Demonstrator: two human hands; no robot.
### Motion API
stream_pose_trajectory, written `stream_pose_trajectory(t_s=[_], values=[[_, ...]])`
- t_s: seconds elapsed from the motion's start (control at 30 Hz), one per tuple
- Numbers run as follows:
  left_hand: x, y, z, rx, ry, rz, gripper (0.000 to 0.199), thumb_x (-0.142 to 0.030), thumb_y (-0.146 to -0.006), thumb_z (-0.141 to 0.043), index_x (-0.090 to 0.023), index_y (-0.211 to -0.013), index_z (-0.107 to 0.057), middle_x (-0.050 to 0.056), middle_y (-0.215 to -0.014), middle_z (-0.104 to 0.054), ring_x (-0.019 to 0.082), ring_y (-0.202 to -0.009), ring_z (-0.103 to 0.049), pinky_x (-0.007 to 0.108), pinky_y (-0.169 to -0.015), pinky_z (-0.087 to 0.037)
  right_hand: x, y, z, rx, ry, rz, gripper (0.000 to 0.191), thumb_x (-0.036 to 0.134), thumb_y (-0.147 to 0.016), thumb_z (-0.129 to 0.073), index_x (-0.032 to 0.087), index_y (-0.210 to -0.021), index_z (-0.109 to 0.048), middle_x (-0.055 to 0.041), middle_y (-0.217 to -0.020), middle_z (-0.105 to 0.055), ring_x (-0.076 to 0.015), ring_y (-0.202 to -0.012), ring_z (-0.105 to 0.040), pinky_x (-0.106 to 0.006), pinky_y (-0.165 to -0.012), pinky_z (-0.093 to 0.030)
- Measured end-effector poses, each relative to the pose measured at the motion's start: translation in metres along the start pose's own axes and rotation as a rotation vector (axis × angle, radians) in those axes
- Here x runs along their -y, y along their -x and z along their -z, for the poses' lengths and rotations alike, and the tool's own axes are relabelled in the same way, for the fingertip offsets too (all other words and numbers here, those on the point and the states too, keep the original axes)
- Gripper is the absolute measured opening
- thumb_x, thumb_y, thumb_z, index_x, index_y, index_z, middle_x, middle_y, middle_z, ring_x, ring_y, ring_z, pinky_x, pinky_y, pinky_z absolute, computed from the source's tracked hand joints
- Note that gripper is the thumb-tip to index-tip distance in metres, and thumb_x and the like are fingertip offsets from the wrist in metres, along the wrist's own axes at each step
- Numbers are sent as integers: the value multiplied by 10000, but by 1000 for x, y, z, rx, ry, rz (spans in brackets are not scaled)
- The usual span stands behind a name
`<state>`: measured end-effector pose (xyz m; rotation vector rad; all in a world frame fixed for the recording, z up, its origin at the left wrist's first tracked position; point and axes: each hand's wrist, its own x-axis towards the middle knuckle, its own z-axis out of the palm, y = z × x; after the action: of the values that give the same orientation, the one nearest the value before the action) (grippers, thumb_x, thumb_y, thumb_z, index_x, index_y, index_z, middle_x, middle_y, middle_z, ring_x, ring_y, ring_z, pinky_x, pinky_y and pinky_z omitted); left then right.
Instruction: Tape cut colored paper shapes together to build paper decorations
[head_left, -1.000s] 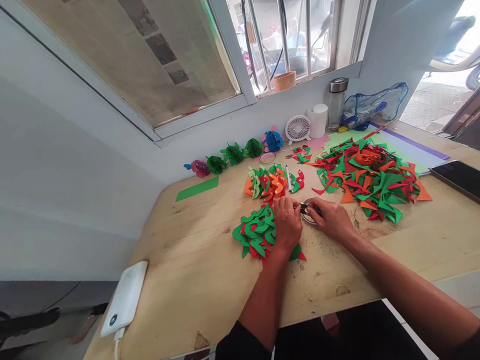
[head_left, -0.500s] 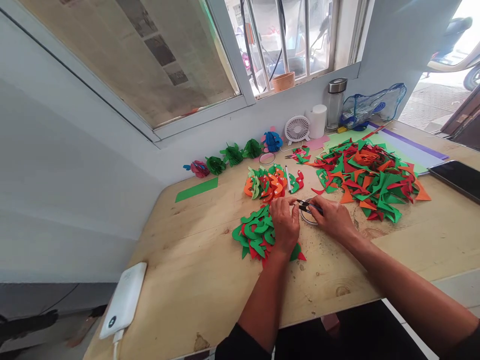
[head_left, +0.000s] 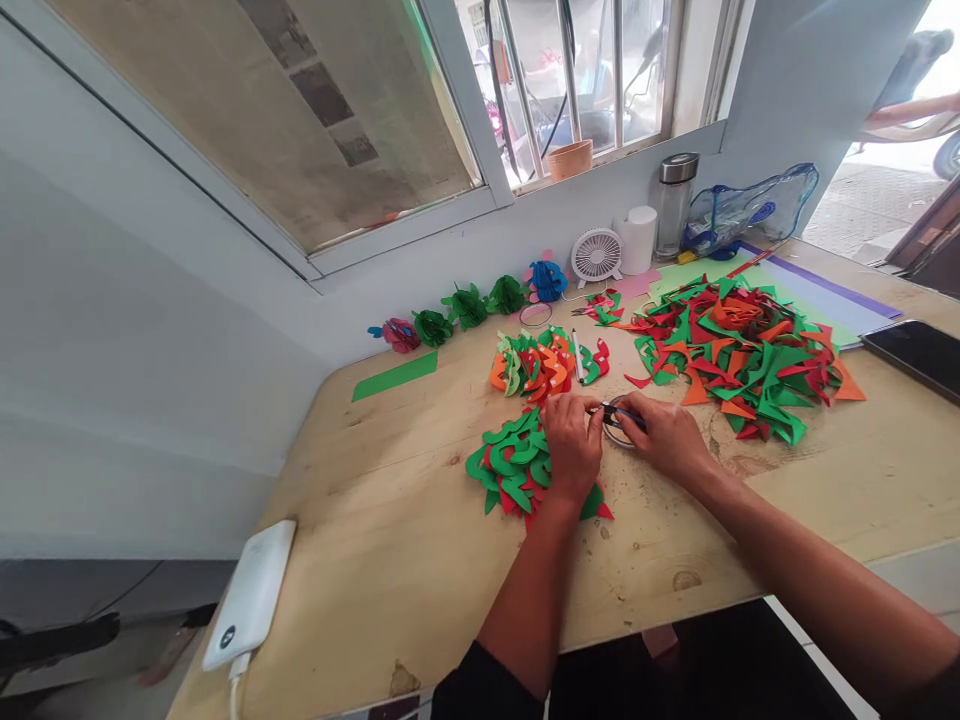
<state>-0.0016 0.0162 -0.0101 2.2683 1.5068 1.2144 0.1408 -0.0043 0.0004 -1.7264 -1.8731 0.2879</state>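
Note:
My left hand (head_left: 572, 440) is closed in a pinch above the right edge of a pile of green and red curved cut-outs (head_left: 514, 465). Whatever lies between its fingertips is too small to make out. In my right hand (head_left: 664, 432) is a slim dark tool (head_left: 621, 413) that looks like tweezers, its tip meeting the left fingertips. Under the tool a ring-shaped roll of tape (head_left: 616, 440) lies on the table, partly covered by my hand. Just beyond my hands sits a heap of orange, red and green cut-outs (head_left: 534, 365) with small white squares on some, beside a white pen (head_left: 577, 356).
A big pile of red, green and orange scraps (head_left: 750, 350) spreads at the right, near a phone (head_left: 915, 355). Along the wall stand folded paper figures (head_left: 469, 306), a small fan (head_left: 597, 256) and a glass bottle (head_left: 675, 205). A white power bank (head_left: 251, 595) lies at the left edge.
The tool's tip has come down and in against my left fingertips. Both hands otherwise stay in nearly the same place, and the view has shifted slightly.

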Motion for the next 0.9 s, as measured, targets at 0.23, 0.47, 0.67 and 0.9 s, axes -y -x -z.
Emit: stream_pose_trajectory(t_s=[0.23,0.47,0.67,0.9], values=[[-1,-1,1,6,5,3,39,-204,-849,-541,-189,-833,-574,42,-854,-611,208,-908,-496,357,-835,-367,0,0,0,18,-7,4,216,340,-844,-438,213,-836,-613,-30,-714,-661,-168,-624,-580,-247,-532,-288],[2,-2,-1,39,-29,-9,62,-189,-851,-524,-193,-789,-527,44,-826,-573,214,-885,-483,359,-800,-366,-1,0,0,51,-30,28,220,338,-845,-432,210,-851,-611,-37,-736,-664,-169,-634,-579,-250,-546,-308],[3,-2,-2,30,-45,-40,85,-199,-873,-475,-192,-791,-499,58,-837,-546,224,-891,-476,368,-805,-361,-2,-1,0,67,-102,0,204,334,-836,-443,207,-839,-603,-29,-702,-656,-161,-615,-569,-250,-563,-332],[-1,-1,-2,-19,-114,-107,124,-207,-888,-433,-179,-793,-507,73,-840,-544,229,-881,-470,378,-812,-362,-3,-1,-4,29,-118,-23,205,347,-825,-450,209,-811,-601,-28,-699,-655,-159,-606,-560,-248,-556,-333]])
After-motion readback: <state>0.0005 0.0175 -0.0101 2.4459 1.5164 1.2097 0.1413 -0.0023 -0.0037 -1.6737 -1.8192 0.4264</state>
